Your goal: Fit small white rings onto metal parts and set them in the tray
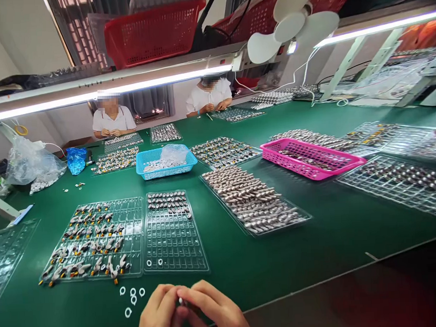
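Both my hands meet at the bottom centre, over the near edge of the green table. My left hand (157,311) and my right hand (216,306) are closed, fingertips together around a small white part (181,301). Most of that part is hidden by the fingers. Several loose white rings (133,295) lie on the table left of my hands. Just beyond stands a clear compartment tray (174,248) with dark and silvery small parts in its far rows and two white rings near its front. Left of it, another clear tray (133,219) holds white-and-black pieces with orange ends.
A tray of stacked metallic parts (253,198) lies right of centre. Behind are a blue basket (164,173) and a pink basket (311,170). Two people (113,120) work across the table. Overhead hang a light bar (158,83) and a fan (290,27).
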Demonstrator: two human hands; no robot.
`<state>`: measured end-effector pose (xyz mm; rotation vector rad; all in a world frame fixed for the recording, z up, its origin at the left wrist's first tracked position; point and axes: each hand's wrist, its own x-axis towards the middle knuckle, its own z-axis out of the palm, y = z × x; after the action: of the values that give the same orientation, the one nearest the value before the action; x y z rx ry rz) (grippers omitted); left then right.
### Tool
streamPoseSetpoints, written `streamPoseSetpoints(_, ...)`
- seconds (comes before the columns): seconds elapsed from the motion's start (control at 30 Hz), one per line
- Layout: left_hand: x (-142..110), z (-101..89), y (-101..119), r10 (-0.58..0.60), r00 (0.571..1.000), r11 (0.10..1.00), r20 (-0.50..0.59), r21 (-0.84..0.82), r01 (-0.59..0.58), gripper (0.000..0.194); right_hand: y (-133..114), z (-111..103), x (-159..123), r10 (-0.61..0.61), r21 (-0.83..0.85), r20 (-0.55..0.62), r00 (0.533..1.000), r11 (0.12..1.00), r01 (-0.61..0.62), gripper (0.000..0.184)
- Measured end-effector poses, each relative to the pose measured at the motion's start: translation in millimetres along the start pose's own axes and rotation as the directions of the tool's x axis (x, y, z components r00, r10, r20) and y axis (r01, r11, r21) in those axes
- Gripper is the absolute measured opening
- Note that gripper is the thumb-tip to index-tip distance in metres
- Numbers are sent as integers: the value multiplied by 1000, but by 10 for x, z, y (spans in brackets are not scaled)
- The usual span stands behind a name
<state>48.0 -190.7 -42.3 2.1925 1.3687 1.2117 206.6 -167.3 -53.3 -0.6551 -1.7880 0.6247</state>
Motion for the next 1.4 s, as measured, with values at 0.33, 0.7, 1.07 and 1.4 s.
streamPoseSetpoints(0.33,202,-293,134,-156,974,941,165,-276,197,32,-132,-131,176,610,747,404,682,211,-631,32)
streamPoseSetpoints(0.7,113,-240,159,-157,979,919,129,-344,192,25,-111,-122,74,591,726,381,711,285,-626,41)
streamPoseSetpoints(1.07,27,-188,101,-557,735,423,388,-629,652,13,-160,-197,80,-13,60,-16,1000,998,14,20)
streamPoseSetpoints(1.4,68,-151,271,-744,588,265,318,-668,696,27,-194,-231,146,43,63,-3,999,997,-42,12)
